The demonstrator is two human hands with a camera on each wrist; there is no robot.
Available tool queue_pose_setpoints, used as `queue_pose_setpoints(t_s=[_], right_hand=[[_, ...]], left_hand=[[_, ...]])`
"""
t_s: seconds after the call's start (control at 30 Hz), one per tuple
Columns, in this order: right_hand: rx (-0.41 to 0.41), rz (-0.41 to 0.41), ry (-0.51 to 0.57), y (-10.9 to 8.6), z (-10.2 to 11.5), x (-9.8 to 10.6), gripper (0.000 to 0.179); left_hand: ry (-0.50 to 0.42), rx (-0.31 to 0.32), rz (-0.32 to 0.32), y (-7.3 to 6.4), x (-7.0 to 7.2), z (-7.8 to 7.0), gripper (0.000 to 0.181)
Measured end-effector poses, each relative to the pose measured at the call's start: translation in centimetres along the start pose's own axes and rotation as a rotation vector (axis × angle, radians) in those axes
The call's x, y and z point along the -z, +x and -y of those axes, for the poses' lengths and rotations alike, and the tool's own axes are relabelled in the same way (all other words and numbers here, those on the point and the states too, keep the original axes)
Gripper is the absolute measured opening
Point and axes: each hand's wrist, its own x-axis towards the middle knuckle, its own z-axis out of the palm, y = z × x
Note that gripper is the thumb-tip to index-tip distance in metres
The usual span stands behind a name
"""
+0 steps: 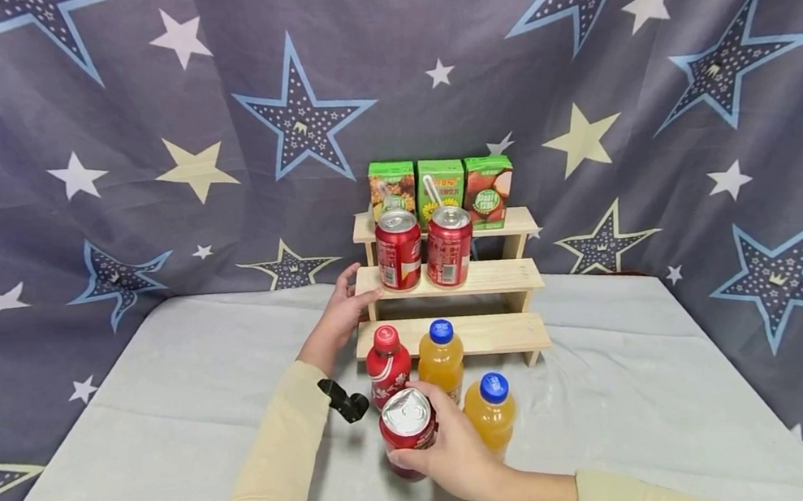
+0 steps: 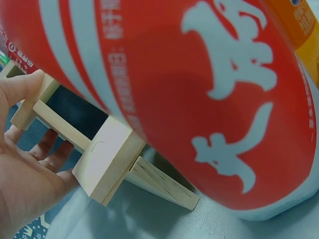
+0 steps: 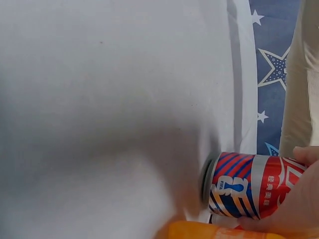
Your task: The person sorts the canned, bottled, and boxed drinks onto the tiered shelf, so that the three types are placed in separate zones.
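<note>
My right hand [image 1: 463,452] is curled round a red drink can [image 1: 406,415] low over the cloth in front. In the right wrist view, the can [image 3: 234,185] shows a striped pattern near its base. A three-step wooden rack [image 1: 500,276] stands behind. My left hand [image 1: 343,310] grips the left end of its middle step, thumb on top and fingers below, as the left wrist view shows. Two red cans [image 1: 399,252] stand on that step. Next to the held can are a red bottle [image 1: 388,369] and two orange juice bottles [image 1: 441,358] with blue caps.
Three green-topped juice boxes [image 1: 442,185] line the top step. The rack's lowest step [image 1: 484,333] rises just behind the bottles. A pale cloth [image 1: 189,395] covers the table, and a star-patterned curtain [image 1: 420,4] hangs at the back and sides.
</note>
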Motion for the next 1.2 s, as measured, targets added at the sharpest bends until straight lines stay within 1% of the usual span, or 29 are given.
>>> queue_pose_setpoints(t_s=[0.1,0.2,0.4,0.5,0.77,1.0,1.2], right_hand=[[-0.012,0.033,0.013,0.0,0.3,0.2,0.079],[-0.005,0.053,0.024,-0.1,0.6,0.4,0.078],[0.046,0.057,0.03,-0.4,1.5,0.7,0.077],[0.057,0.06,0.035,-0.4,2.0,0.9,0.077],[0.06,0.078,0.072,0.0,3.4,2.2,0.076],[0.06,0.066,0.084,0.3,4.6,3.2,0.076],[0.098,0.046,0.11,0.7,5.8,4.0,0.077]], left_hand=[[-0.01,0.004,0.008,-0.1,0.0,-0.1,0.077],[-0.015,0.008,0.022,-0.5,0.0,-0.6,0.077],[-0.001,0.006,0.033,-1.9,-0.4,-2.0,0.075],[0.004,0.007,0.031,-2.2,-0.4,-2.2,0.075],[-0.013,0.007,0.027,-0.3,0.2,-0.5,0.078],[-0.001,-0.007,0.007,-0.1,0.0,-0.2,0.076],[-0.005,-0.003,0.008,-0.1,0.0,-0.2,0.076]])
